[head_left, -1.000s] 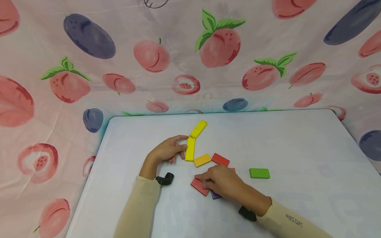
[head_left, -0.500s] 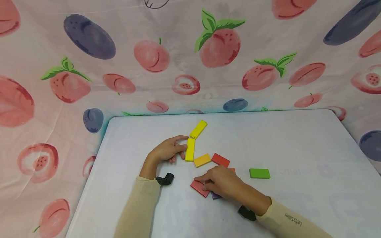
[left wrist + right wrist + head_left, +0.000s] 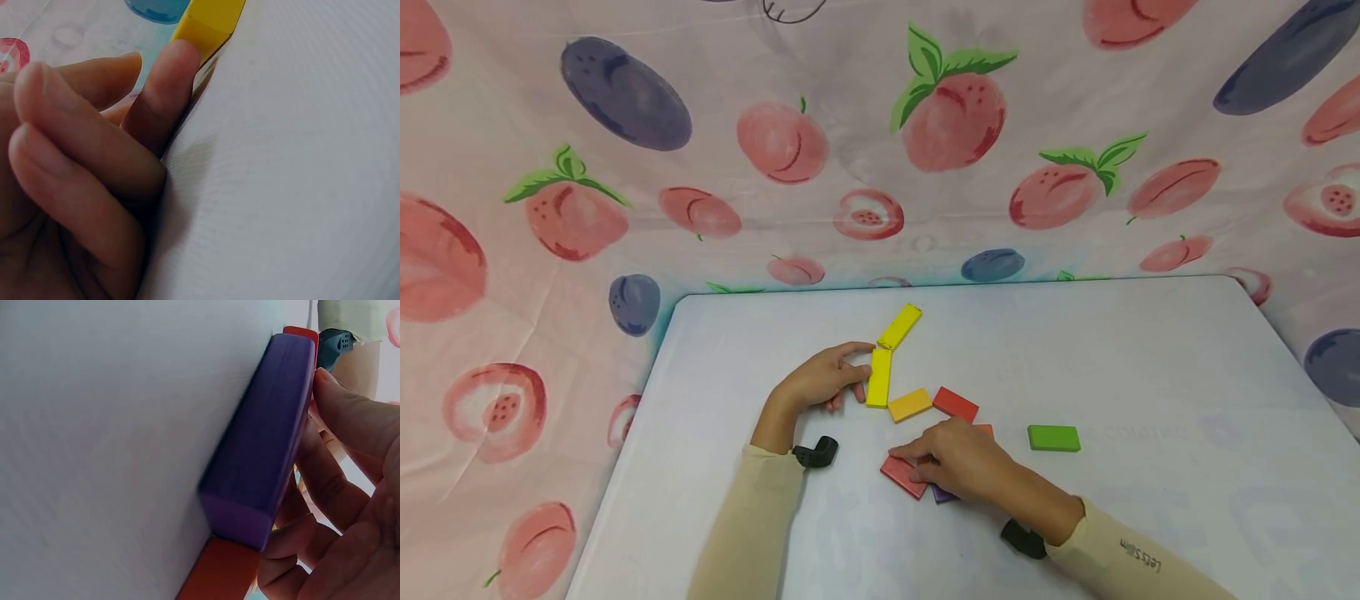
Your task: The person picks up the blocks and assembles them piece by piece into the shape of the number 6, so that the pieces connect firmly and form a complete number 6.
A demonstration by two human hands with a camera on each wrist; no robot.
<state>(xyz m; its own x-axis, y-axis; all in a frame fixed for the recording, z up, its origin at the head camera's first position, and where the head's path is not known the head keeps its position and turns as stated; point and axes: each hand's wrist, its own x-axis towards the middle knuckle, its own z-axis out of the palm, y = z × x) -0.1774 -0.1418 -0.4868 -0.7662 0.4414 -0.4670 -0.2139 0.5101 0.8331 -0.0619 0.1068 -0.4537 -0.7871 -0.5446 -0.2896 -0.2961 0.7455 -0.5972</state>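
In the head view, my left hand (image 3: pixel 823 377) touches the left side of a yellow block (image 3: pixel 879 379), thumb against it and index finger stretched toward its far end. A finger meets the yellow block (image 3: pixel 209 28) in the left wrist view too. My right hand (image 3: pixel 962 458) pinches a light red block (image 3: pixel 901 476) between thumb and index finger. Beside that lies a purple block (image 3: pixel 943 495), mostly hidden under the hand but plain in the right wrist view, where an orange block (image 3: pixel 222 572) adjoins the purple block (image 3: pixel 262 425).
A second yellow block (image 3: pixel 900 326), an amber block (image 3: pixel 910 405) and a red block (image 3: pixel 955 404) continue the curved row. One green block (image 3: pixel 1054 437) lies apart at right. Behind the white table (image 3: pixel 1150 350) hangs a fruit-print cloth (image 3: pixel 880 133).
The light red block and my right fingertips have shifted very slightly toward the near side. My left hand and the other blocks have kept their places.
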